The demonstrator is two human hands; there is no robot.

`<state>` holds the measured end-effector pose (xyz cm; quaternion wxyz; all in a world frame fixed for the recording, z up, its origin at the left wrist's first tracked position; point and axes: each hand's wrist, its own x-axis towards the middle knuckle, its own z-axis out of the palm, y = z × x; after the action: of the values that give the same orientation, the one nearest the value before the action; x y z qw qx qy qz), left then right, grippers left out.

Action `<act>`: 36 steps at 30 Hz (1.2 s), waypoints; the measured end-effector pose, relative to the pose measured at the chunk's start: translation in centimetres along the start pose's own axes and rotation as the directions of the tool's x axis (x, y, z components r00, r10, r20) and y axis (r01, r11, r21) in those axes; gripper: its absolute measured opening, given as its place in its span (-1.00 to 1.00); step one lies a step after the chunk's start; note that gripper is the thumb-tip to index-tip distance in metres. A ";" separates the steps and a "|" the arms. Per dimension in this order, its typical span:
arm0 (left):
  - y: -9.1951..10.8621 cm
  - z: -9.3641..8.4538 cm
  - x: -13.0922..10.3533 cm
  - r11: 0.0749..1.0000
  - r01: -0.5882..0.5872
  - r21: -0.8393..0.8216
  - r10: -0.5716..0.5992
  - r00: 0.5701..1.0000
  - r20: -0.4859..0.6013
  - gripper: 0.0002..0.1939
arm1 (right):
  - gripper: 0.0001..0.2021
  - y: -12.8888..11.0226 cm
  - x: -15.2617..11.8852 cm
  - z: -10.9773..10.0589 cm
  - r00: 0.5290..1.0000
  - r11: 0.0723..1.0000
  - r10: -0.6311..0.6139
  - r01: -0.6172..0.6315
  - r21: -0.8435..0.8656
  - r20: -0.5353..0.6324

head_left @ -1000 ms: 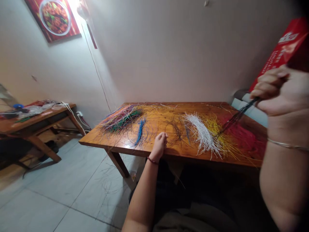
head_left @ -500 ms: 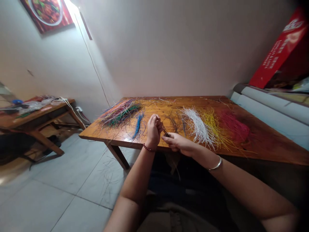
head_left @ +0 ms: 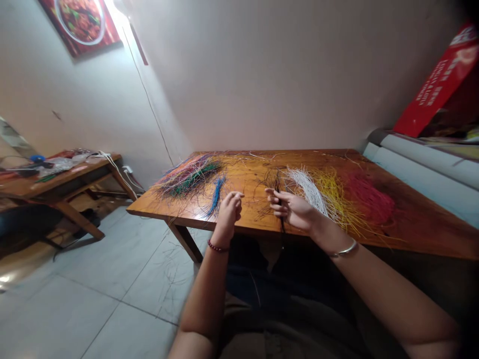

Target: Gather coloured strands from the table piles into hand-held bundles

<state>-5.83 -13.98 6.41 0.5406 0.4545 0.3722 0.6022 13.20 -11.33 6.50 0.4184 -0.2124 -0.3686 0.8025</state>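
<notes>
My right hand [head_left: 294, 209] is closed round a bundle of dark strands [head_left: 277, 187], which stick up above the fingers and hang down below them. To its left, my left hand [head_left: 230, 212] is closed over the front part of the table, and what it pinches, if anything, is too small to name. A small blue bundle [head_left: 216, 195] lies just left of my left hand. White strands [head_left: 309, 189] lie beyond and beside my right hand, with yellow strands [head_left: 331, 192] and red strands [head_left: 370, 197] farther right. The two hands are apart.
The wooden table [head_left: 254, 172] bears a mixed pile with green strands [head_left: 196, 178] at its left. Pale rolls [head_left: 430, 154] and a red box [head_left: 436, 82] stand at the right. A second table [head_left: 63, 182] with clutter is at the far left.
My hands have moved apart, the left one leftward and lower, the right one rightward. The dark bundle has moved right with my right hand and now stands more upright.
</notes>
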 end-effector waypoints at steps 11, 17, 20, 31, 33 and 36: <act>-4.1 1.5 -1.7 0.902 -0.029 0.431 -0.167 0.897 0.409 -0.43 | -0.93 -3.8 0.6 -0.2 0.987 0.968 -0.122 0.096 0.231 0.101; -4.4 2.0 -2.0 0.884 -0.104 0.455 -0.107 0.904 0.414 -0.53 | -0.85 -4.4 0.5 -0.5 0.979 0.960 -0.146 0.107 0.257 0.140; -3.9 2.2 -2.5 0.872 -0.171 0.459 -0.012 0.929 0.370 -0.59 | -0.85 -4.6 0.4 -0.5 0.976 0.955 -0.162 0.117 0.271 0.148; -2.7 3.0 -4.4 0.455 -0.433 0.778 0.313 0.896 0.316 -0.76 | -0.87 -4.9 0.4 -0.3 0.974 0.945 -0.197 0.158 0.287 0.112; -2.9 3.2 -4.3 0.437 -0.433 0.788 0.321 0.894 0.313 -0.77 | -0.87 -4.9 0.4 -0.2 0.975 0.946 -0.201 0.167 0.279 0.097; -3.1 3.3 -4.2 0.450 -0.431 0.782 0.319 0.896 0.310 -0.79 | -0.86 -4.8 0.4 -0.2 0.974 0.945 -0.210 0.180 0.274 0.082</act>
<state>-1.73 -17.83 3.91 0.1319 0.7609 0.4704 0.4269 15.61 -9.12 10.10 0.4996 -0.0725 -0.2997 0.8095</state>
